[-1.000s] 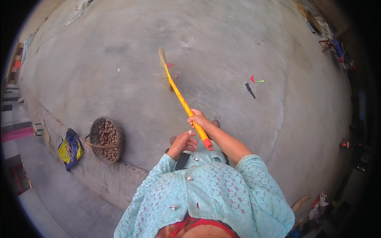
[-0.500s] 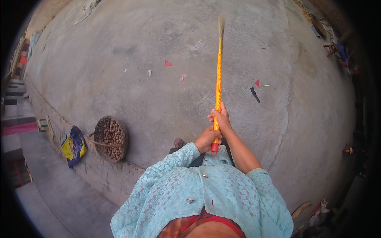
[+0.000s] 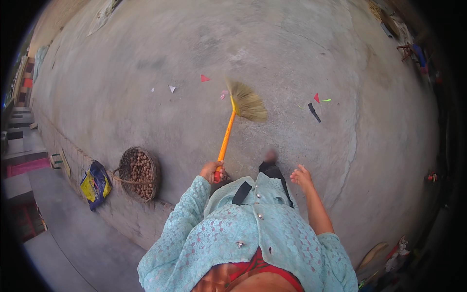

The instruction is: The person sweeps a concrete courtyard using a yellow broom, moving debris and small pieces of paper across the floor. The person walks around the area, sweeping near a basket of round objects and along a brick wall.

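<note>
A broom (image 3: 226,135) with an orange handle and a fanned straw head slants ahead of me over the concrete. Wrapped round the red end of its handle is my left hand (image 3: 212,172). The straw head points away and to the right, close beside a small pink scrap (image 3: 224,94). Off the broom, my right hand (image 3: 302,178) hangs over the floor at my right side, holding nothing, its fingers stretched out. Red scraps (image 3: 205,78), a white scrap (image 3: 172,89) and a black strip (image 3: 314,112) lie on the floor.
A wicker basket (image 3: 156,174) of round brown things stands at the left by a low ledge edge. A blue and yellow bag (image 3: 96,185) lies beside it. Far right, a blue and red object (image 3: 419,56) sits near the wall.
My right hand has let go of the broom and moved right. My left hand has shifted left with the broom, whose head has swung nearer and left. A foot has come forward.
</note>
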Available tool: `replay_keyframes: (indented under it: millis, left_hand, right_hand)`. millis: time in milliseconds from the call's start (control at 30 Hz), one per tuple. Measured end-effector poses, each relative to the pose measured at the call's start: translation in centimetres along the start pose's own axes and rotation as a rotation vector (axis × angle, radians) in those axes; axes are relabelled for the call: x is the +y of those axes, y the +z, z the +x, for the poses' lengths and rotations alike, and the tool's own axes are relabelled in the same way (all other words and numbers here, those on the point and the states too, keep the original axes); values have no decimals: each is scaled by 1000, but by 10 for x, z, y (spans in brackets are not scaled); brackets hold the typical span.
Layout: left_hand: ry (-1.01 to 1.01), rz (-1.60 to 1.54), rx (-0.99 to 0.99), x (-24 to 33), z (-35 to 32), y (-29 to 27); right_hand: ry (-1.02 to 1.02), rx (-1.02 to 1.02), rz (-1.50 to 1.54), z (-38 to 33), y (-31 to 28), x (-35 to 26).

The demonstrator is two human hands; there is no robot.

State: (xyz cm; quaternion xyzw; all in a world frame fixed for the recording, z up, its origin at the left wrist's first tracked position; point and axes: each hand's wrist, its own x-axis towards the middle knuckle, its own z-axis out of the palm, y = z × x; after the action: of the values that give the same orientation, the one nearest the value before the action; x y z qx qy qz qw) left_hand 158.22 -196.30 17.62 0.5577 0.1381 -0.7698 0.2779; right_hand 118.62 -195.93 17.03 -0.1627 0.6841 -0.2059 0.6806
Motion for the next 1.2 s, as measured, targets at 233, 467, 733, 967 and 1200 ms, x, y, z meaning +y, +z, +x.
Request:
replay_keyframes:
  millis: [233,467,733,967,1200]
  left_hand:
    - [292,203,237,52,-22,-55]
    - [373,278,117,44,-97,-37]
    - [155,299,-161,9,-111,15]
    - [-132,478,-401,-25,-33,83]
    - [-253,731,-320,-45,61,154]
  right_hand:
    - [-66,-16,-267,-5,13,53]
    - [-56,-84,-811,-15,20,48]
    - [68,-205,-810,-3,10,58]
    - [16,-211,-755,1,-5,70]
    - [-52,-203,-620,-3,-25,62]
